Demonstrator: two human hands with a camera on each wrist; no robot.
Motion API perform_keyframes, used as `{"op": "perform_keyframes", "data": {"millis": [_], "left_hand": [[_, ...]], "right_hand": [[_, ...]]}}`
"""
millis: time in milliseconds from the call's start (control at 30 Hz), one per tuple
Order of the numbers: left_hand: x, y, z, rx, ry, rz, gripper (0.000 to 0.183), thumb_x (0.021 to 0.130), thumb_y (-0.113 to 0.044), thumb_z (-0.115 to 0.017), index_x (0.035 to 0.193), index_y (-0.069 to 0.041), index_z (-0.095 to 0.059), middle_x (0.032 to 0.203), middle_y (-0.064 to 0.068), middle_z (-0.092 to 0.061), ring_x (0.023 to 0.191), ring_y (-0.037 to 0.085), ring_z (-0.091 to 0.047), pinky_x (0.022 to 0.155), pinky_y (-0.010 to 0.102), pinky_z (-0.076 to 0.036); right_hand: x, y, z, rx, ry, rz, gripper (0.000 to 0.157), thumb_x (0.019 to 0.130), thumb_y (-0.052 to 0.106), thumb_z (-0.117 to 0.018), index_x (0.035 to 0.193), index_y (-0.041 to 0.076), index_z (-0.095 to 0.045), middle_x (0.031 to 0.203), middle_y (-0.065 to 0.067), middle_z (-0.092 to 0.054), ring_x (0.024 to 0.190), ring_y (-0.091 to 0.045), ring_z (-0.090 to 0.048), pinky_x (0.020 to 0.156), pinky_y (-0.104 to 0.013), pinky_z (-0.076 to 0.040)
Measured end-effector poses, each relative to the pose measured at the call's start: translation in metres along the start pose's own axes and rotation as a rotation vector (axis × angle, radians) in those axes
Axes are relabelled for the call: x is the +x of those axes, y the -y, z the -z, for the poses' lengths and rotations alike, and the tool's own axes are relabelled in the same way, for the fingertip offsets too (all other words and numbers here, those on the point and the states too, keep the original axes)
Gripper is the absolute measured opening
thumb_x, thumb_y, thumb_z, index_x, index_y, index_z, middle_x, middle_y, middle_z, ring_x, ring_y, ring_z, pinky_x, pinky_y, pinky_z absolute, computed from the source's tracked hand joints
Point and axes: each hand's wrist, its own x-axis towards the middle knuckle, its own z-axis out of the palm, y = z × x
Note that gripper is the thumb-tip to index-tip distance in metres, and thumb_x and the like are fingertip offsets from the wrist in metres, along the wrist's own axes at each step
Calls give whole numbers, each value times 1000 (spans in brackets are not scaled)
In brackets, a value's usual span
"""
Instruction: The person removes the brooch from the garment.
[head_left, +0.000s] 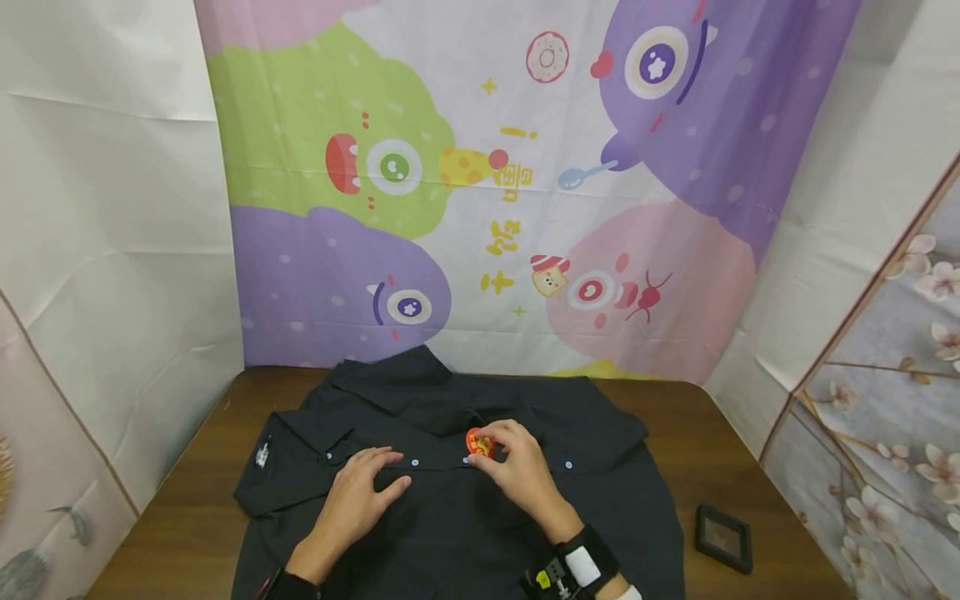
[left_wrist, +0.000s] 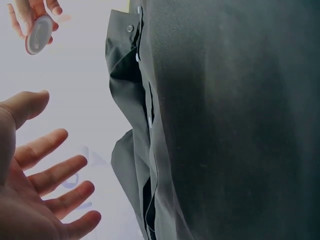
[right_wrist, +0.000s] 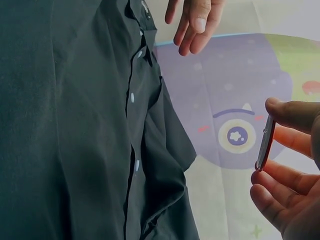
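Round badge [head_left: 481, 443], red-faced with a yellow design and pale-backed, pinched by its edge between thumb and fingers of the right hand [head_left: 521, 473]. Dark shirt [head_left: 457, 533], spread and loosely creased beneath both hands, pale buttons [head_left: 415, 462] visible between them.

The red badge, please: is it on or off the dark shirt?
Off: the right hand pinches the badge, and the right wrist view shows a gap between it and the shirt.
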Motion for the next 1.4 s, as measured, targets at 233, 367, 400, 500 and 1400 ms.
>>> {"op": "perform_keyframes", "data": {"millis": [233,367,400,500,1400], "left_hand": [[1,2,1,38,-16,-7,35,85,-26,-74,115,-8,-69,129,16,-63,126,40,-51,100,63,-40],[2,3,0,40,-16,-9,35,85,-26,-74,115,-8,-69,128,17,-63,126,40,-52,100,63,-40],[2,3,0,39,-15,-9,34,85,-25,-74,115,-8,-69,128,17,-63,126,40,-52,100,63,-40],[2,3,0,36,-16,-8,34,85,-25,-74,114,-8,-69,128,17,-63,126,40,-52,100,63,-40],[0,3,-1,88,-6,6,36,85,-28,-74,115,-8,-69,129,17,-63,126,40,-51,100,64,-39]], "right_hand": [[3,-2,5,-16,-27,-14,31,73,18,-85,101,12,-74,104,-3,-67,93,-18,-63,73,-27,-54],[3,-4,6,-16,-51,-7,31,72,16,-86,100,11,-75,102,-4,-67,91,-19,-63,72,-29,-55],[3,-4,6,-14,-56,-5,31,71,16,-86,99,11,-75,101,-4,-67,90,-19,-63,72,-30,-56],[3,-5,6,-7,-61,-4,30,71,16,-86,99,10,-75,100,-5,-68,88,-19,-63,71,-31,-56],[1,-10,19,-32,-55,-70,30,72,14,-86,100,10,-74,103,-6,-67,87,-17,-62,70,-25,-54]]}}
